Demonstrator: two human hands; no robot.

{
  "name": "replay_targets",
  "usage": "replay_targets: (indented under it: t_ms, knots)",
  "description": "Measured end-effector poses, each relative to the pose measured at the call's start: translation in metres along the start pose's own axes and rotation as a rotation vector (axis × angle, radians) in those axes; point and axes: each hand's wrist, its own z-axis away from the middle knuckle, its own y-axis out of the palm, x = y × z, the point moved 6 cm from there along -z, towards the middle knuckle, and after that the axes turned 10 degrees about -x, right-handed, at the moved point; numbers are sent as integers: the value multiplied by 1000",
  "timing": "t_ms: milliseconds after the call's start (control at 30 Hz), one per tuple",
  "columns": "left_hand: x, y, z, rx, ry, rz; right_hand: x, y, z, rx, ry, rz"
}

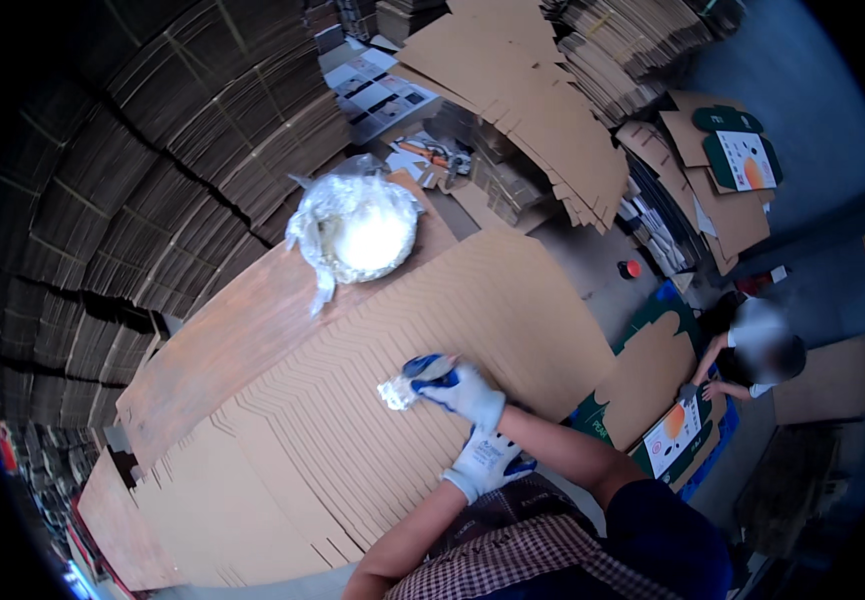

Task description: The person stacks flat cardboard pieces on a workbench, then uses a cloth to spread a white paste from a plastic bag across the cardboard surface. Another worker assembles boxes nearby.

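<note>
My right hand [464,392], in a white glove with blue-coated fingers, is closed around a small whitish, crumpled-looking object [394,393]. That object is at the surface of a fanned row of overlapping flat cardboard sheets [282,440]; contact cannot be made out. My left hand [488,462], gloved alike, rests over the sheets just below the right wrist, its fingers largely hidden. Beyond the sheets, a round basin wrapped in shiny clear plastic [357,230] stands on a wooden board [222,330], with something pale inside.
Tall stacks of bundled cardboard [192,120] line the left. More flat cardboard [522,90] lies at the far side. A person [760,340] handles printed green-and-white cartons [672,435] on the right. A small red-topped container [630,269] stands on the floor.
</note>
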Motion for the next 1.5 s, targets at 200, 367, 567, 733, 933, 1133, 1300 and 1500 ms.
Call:
replay_targets:
  t_ms: [200,367,567,733,933,1133,1300,1500]
  knots:
    - [-6,-8,-25,-21,11,-226,-46,-147,-42,-431,-201,186]
    - [-8,-13,-25,29,-30,-206,-38,-228,-54,-659,-71,72]
    - [-8,-6,-34,71,-29,-246,-27,-143,-66,-371,-222,383]
    - [-10,-7,-33,100,-49,-259,-35,-290,-72,-768,-80,635]
    - [-5,-3,-26,131,-57,-306,-32,-188,27,-306,-104,364]
    - [-8,-7,-27,75,-26,-292,-57,-304,31,-759,128,671]
    - [-11,-7,-29,63,-23,-278,-60,-326,77,-1112,169,85]
    - [-15,-32,-25,-171,-41,-188,-35,-210,116,-885,186,-277]
